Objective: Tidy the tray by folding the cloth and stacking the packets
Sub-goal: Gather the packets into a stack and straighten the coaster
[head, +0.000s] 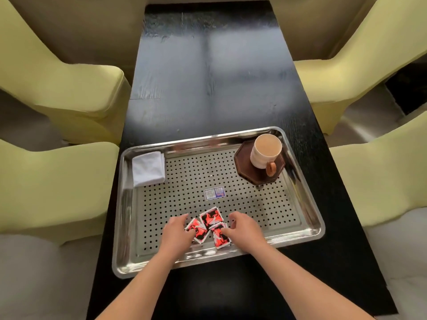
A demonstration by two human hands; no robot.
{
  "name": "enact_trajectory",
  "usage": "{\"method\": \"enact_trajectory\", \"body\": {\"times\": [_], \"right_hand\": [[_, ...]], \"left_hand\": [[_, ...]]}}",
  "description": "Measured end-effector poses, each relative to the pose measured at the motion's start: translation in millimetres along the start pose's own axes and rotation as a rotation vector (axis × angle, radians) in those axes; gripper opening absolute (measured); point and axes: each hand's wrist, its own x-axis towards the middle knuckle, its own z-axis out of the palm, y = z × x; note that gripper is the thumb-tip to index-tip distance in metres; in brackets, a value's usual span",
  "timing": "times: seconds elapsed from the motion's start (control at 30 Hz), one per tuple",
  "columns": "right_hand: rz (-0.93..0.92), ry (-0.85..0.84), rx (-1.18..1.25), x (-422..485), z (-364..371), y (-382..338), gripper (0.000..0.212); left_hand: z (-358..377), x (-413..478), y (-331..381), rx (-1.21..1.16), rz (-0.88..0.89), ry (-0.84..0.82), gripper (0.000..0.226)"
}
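sticker [215, 193] on tray [309, 199], print too small to read

A café-like seating nook: dark table [208, 88] flanked by yellow-green armchairs [69, 88].

Perforated steel tray [254, 211] on a dark table [208, 77]. Folded white cloth [147, 168] in the tray's far-left corner; cup [265, 151] on a brown coaster [242, 165] in its far-right corner; sticker [215, 193] at its centre. By the tray's near edge, left hand [176, 232] and right hand [245, 229] curl their fingers on overlapping red packets [211, 218].
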Motion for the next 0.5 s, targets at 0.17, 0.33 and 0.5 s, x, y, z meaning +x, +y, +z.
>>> {"method": "enact_trajectory", "body": {"times": [0.17,0.33,0.5], "right_hand": [[0.003,0.038,-0.157,1,25,-17,0.044],[-0.031,0.045,-0.210,3,31,-13,0.036],[-0.035,0.064,-0.159,4,28,-9,0.044]], "left_hand": [[10,3,1,0.050,0.011,-0.053,0.025],[6,5,-12,-0.071,-0.036,-0.081,0.016],[2,6,-14,-0.176,-0.086,-0.070,0.040]]}}
